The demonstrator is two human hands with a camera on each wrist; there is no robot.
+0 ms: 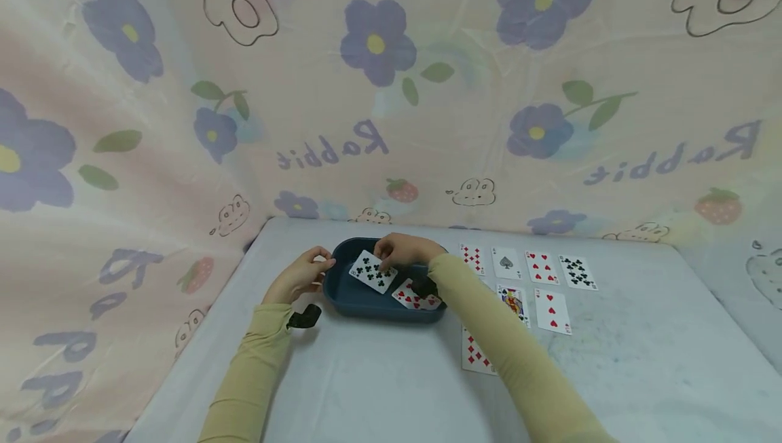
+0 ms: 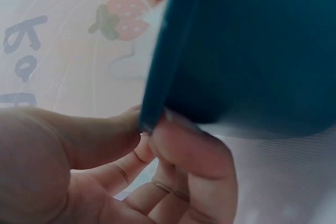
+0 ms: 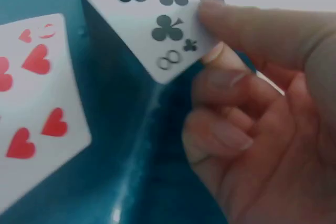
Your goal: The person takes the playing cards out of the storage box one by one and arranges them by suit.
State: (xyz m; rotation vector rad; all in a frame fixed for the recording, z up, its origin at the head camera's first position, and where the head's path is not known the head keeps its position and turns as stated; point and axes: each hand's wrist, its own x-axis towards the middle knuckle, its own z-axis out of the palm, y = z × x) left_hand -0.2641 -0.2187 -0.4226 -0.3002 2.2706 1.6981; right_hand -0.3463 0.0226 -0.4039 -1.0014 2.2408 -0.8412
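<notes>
A dark blue oblong tray [image 1: 381,316] stands on the table, its wall large in the left wrist view. My left hand [image 1: 298,279] pinches its left rim between thumb and fingers. Over the inside of the tray, my right hand [image 1: 408,251] holds an eight of clubs [image 1: 364,271] face up by one corner, between thumb and fingers. The right wrist view shows the card [image 3: 157,3] slanting above the tray floor. A hearts card [image 1: 408,296] lies face up in the right part of the tray, partly hidden by the right wrist in the head view.
Right of the tray, face-up cards lie in rows, among them an ace of spades [image 1: 506,264], a clubs card [image 1: 578,273], a three of hearts [image 1: 552,311] and a face card [image 1: 513,299]. My right sleeve [image 1: 507,341] partly covers a diamonds card [image 1: 473,355]. A printed curtain [image 1: 440,144] hangs behind.
</notes>
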